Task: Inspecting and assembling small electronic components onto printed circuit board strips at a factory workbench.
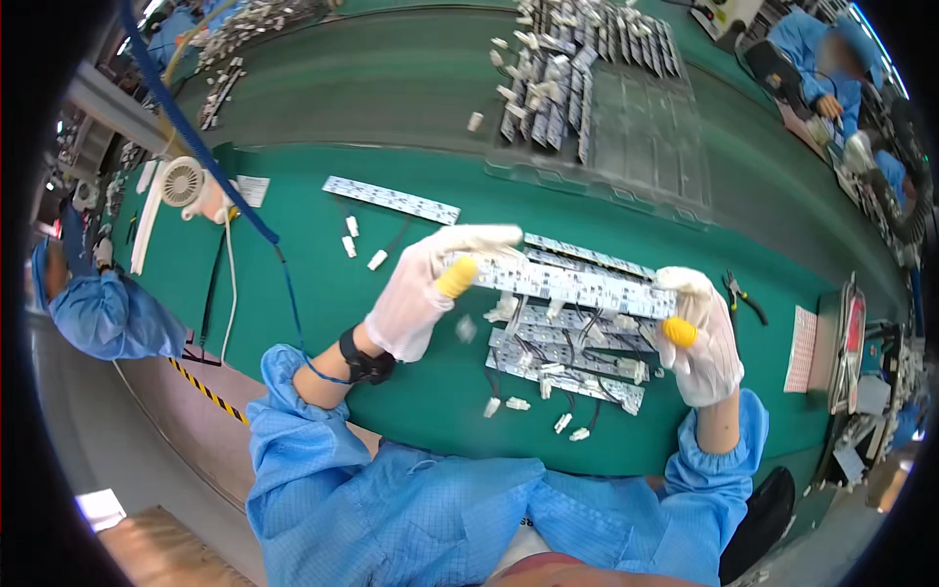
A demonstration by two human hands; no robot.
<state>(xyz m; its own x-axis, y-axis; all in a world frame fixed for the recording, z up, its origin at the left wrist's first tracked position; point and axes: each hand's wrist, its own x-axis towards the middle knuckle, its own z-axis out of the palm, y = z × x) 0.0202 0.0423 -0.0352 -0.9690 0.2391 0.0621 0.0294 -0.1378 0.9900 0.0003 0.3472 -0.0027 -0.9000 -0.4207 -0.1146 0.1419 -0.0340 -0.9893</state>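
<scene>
Between my two gloved hands I hold a long white circuit board strip (577, 287) level above the bench. My left hand (427, 284), in a white glove with a yellow thumb cover, is closed on its left end. My right hand (697, 338), gloved the same way, grips its right end. Below lie several similar strips with dark wires and white connectors, such as the lowest strip (567, 372); the held one partly hides them. Another circuit board strip (391, 200) lies apart at the upper left, with white connectors (350, 247) by it.
A clear plastic tray (646, 137) partly filled with strips stands beyond the green mat (293, 284). Cutting pliers (740, 297) lie to the right, near a printed sheet (800, 350). A small white fan (191, 188) stands left. A blue cord (215, 161) runs to my left wrist. Co-workers sit at both sides.
</scene>
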